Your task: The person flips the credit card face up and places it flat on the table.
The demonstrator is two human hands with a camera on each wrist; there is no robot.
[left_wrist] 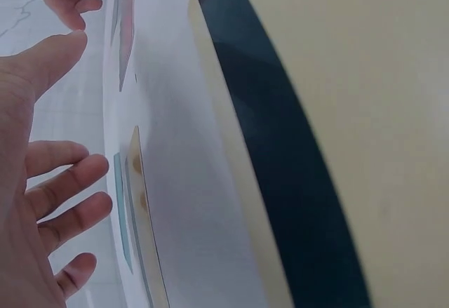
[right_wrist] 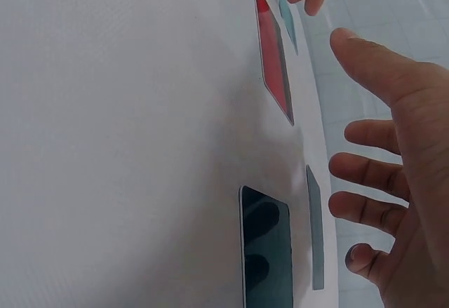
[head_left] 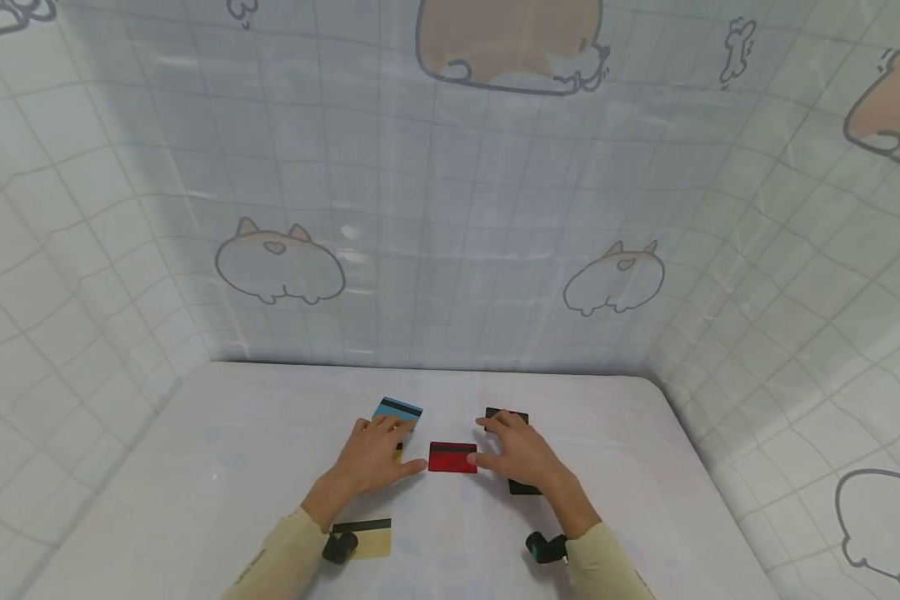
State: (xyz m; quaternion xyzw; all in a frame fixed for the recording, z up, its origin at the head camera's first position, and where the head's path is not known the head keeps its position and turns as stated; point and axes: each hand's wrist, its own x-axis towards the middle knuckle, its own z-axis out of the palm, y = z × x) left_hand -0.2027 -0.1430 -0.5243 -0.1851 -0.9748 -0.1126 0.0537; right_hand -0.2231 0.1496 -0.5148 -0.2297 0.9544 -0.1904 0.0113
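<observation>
My left hand [head_left: 373,454] hovers above the table with fingers spread and loosely bent, holding nothing. Under and beyond it lie a blue card [head_left: 398,407] with a dark stripe and a yellow card [head_left: 399,453], mostly hidden by the hand. Between the hands is a red card [head_left: 442,460] with a dark stripe; my right thumb overlaps its right edge in the head view. My right hand [head_left: 523,452], also without anything in it, hangs over two black cards, one far [head_left: 521,416] and one near [head_left: 525,489]. The right wrist view shows its fingers [right_wrist: 368,171] raised off the cards.
Another yellow card [head_left: 375,542] lies nearer the body, by the left wrist, partly covered by a dark wrist camera [head_left: 340,547]. A second wrist camera [head_left: 546,547] sits at the right wrist. Printed curtains [head_left: 450,208] enclose the white table [head_left: 615,417] at the back and sides.
</observation>
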